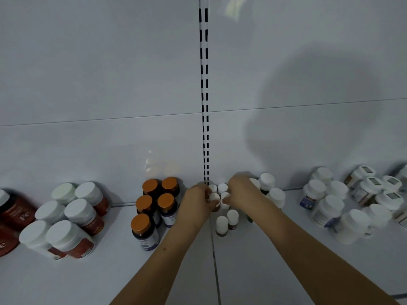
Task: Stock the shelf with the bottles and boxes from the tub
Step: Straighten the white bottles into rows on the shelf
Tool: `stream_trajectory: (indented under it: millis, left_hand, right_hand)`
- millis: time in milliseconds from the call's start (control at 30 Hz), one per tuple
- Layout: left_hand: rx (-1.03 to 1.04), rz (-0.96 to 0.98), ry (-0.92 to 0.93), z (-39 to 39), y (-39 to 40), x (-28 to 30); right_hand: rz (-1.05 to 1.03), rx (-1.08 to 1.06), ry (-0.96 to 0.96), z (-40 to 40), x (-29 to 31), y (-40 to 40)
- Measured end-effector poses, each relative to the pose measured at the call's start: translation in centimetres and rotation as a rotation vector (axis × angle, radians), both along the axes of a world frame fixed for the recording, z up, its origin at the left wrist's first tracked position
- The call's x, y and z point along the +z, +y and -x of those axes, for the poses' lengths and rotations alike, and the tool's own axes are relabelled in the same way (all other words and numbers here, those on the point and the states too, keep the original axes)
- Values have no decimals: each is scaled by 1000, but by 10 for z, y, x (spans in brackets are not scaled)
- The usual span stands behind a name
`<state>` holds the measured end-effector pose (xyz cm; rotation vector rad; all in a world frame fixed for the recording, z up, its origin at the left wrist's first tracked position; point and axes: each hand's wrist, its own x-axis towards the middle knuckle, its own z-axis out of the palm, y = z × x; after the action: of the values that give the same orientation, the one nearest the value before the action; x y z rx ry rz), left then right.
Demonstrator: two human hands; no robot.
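Note:
Several small white-capped brown bottles (222,224) stand in a tight cluster at the middle of the white shelf (264,271), near its back wall. My left hand (195,202) grips one of them (214,198) from the left. My right hand (241,191) pinches another small bottle (225,197) from the right. Both hands meet over the back rows of the cluster. Two small bottles stand free in front of the hands. The tub is out of view.
Orange-capped dark bottles (152,208) stand just left of my left hand. Red-labelled white-capped jars (66,219) fill the far left. Taller white-capped bottles (274,194) stand right behind my right hand, and more white jars (343,212) crowd the far right. A slotted upright (204,106) runs up the back wall.

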<state>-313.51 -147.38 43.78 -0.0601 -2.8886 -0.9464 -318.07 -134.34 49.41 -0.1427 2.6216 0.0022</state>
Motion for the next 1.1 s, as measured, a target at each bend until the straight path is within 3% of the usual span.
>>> stream_trajectory:
  millis: [67, 167, 233, 600, 800, 1100]
  left_hand:
    - [4, -56, 26, -1, -3, 0]
    - [-7, -95, 108, -9, -9, 6]
    - [-37, -113, 142, -19, -11, 10]
    - [-286, -92, 98, -62, -5, -25]
    - [-199, -103, 141, -50, -8, -29]
    - [-61, -174, 112, -37, -3, -30]
  right_hand:
    - [134, -35, 127, -10, 2, 10]
    - [613, -132, 423, -37, 0, 33]
    - [776, -167, 506, -59, 2, 46]
    - [755, 3, 564, -97, -90, 40]
    - [819, -100, 747, -100, -91, 31]
    - [831, -213, 735, -82, -113, 14]
